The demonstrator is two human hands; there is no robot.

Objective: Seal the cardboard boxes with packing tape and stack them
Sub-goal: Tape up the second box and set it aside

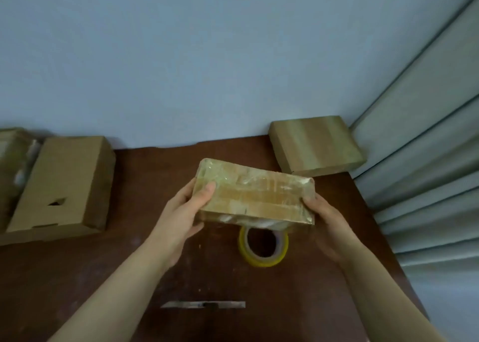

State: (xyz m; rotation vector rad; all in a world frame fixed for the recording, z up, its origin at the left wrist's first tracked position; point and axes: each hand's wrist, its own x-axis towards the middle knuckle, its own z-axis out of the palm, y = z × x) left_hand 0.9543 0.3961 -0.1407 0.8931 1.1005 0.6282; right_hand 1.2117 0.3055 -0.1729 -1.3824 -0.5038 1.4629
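Observation:
A small cardboard box (255, 195), wrapped in shiny clear tape, is held in the air above the dark brown table (166, 176). My left hand (185, 212) grips its left end, thumb on top. My right hand (322, 217) holds its right end. Directly below the box lies a yellow roll of packing tape (263, 248), its far part hidden by the box. A flat taped box (315, 144) sits at the back right corner of the table. A longer plain box (64, 183) lies at the left.
A metal blade cutter (203, 304) lies near the table's front edge. Another box (11, 165) shows at the far left edge. A pale blue wall stands behind the table, and a ribbed grey shutter (427, 147) runs along the right side.

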